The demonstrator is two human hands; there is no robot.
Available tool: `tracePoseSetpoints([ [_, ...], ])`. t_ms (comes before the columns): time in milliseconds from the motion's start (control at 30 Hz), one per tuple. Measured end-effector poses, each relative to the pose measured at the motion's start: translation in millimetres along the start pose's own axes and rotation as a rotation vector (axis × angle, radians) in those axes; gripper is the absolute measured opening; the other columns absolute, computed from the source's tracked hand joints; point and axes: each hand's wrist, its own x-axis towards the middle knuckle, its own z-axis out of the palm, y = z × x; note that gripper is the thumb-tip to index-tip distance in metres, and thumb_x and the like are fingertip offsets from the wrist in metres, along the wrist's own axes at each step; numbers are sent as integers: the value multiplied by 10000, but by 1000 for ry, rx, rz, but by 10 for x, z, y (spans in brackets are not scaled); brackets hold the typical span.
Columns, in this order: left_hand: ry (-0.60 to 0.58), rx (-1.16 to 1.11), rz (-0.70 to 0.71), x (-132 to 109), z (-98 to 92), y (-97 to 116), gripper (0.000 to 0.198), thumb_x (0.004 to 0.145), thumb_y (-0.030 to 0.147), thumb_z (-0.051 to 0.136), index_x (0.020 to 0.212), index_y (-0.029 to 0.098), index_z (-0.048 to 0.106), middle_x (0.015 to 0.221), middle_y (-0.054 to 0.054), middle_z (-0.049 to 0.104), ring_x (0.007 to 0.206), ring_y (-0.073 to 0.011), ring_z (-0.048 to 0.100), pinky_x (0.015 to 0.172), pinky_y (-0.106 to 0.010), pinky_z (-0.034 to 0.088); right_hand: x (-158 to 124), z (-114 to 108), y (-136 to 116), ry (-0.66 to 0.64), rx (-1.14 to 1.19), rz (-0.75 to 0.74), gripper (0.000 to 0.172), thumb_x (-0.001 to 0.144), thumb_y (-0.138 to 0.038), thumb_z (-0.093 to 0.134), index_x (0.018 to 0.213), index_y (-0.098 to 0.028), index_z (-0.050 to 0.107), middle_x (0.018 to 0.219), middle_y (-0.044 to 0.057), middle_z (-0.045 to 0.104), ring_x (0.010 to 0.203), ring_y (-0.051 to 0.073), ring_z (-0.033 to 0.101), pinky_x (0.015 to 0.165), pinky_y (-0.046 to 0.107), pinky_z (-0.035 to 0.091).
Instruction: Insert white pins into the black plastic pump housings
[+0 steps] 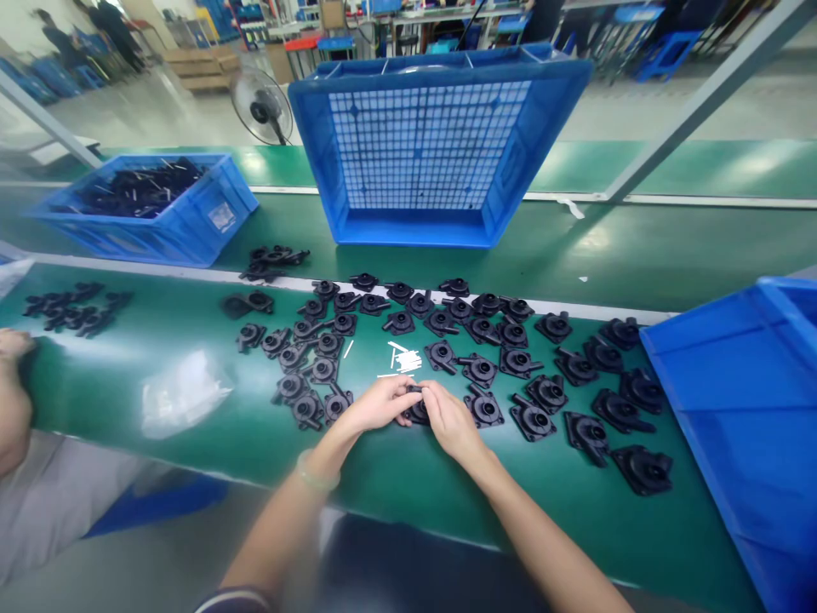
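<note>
Near the front of the green table, both my hands close around one black plastic pump housing point(418, 412), whose square base and round body are partly covered by my fingers. My left hand point(381, 403) grips it from the left, thumb and fingertips at its top. From the other side my right hand point(450, 419) holds it with fingers bent. Just beyond my hands lies a small pile of thin white rods point(408, 361). A single white rod point(348, 349) rests apart, to the left. Similar pump housings point(478, 369) are spread in groups on both sides and behind the pile.
A blue crate point(418, 228) stands tilted up behind the table; another blue crate point(734, 409) is at the right edge. At back left, a blue bin point(185, 234) holds black parts. A clear plastic bag point(182, 396) lies left, near another person's arm point(13, 409).
</note>
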Motion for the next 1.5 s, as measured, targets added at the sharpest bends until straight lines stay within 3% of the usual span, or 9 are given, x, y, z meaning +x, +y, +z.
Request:
tracePoseSetpoints([
  [200, 61, -76, 26, 57, 72, -45, 449, 773, 551, 572, 906, 122, 548, 634, 4, 576, 506, -124, 618, 485, -208, 520, 20, -5, 10, 10, 13, -20, 384, 994, -368, 197, 1016, -214, 548, 942, 55, 629, 908, 197, 606, 797, 319, 458],
  [433, 128, -209, 60, 83, 214, -98, 518, 754, 622, 547, 880, 119, 557, 611, 10, 570, 485, -118, 600, 457, -209, 509, -72, -16, -97, 81, -16, -69, 313, 953, -421, 376, 1176, -229, 481, 1117, 71, 560, 1005, 199, 570, 835, 322, 466],
  [633, 250, -254, 41, 107, 64, -82, 596, 790, 677, 422, 837, 100, 567, 555, -25, 590, 412, -106, 560, 394, -179, 432, -45, -13, -30, 187, -51, -69, 284, 963, -380, 322, 1097, -205, 502, 1036, 76, 589, 954, 204, 591, 802, 316, 470],
  [767, 323, -231, 89, 102, -20, -77, 537, 805, 630, 453, 838, 108, 569, 559, -26, 600, 418, -85, 537, 417, -167, 416, -39, -26, -12, 101, -112, -57, 277, 960, -378, 324, 1052, -209, 522, 994, 64, 598, 893, 201, 603, 761, 311, 475],
  [933, 372, -204, 138, 100, -50, -82, 465, 828, 572, 467, 839, 119, 570, 576, -13, 587, 464, -78, 524, 467, -177, 417, -31, -36, -8, 122, 11, -44, 281, 945, -378, 342, 1048, -204, 538, 1010, 68, 597, 943, 207, 578, 812, 325, 453],
  [1067, 352, -141, 182, 80, -32, -74, 379, 836, 498, 508, 839, 123, 562, 636, -18, 593, 533, -76, 517, 544, -192, 430, 43, -88, 43, 108, 421, 129, 327, 918, -466, 376, 955, -205, 571, 833, 33, 582, 676, 160, 554, 617, 294, 452],
  [1133, 299, -81, 200, 57, 10, -60, 337, 832, 463, 534, 846, 127, 560, 691, -25, 602, 591, -83, 526, 595, -203, 438, 73, -133, 55, 151, 821, 269, 391, 904, -530, 365, 942, -197, 565, 703, -8, 506, 454, 94, 399, 437, 243, 346],
  [1233, 230, 67, 240, 14, 113, -26, 304, 830, 434, 548, 845, 132, 578, 743, -25, 599, 649, -95, 523, 622, -208, 421, 85, -177, 38, 148, 1266, 384, 407, 861, -566, 439, 918, -184, 570, 646, -40, 439, 386, 46, 247, 375, 202, 221],
  [1500, 179, 367, 327, -61, 308, 26, 298, 896, 367, 457, 746, 147, 589, 669, 3, 574, 618, -90, 474, 600, -206, 342, 48, -61, -30, 167, 1386, 382, 374, 831, -548, 538, 873, -178, 570, 641, -46, 479, 375, 23, 288, 364, 172, 237],
])
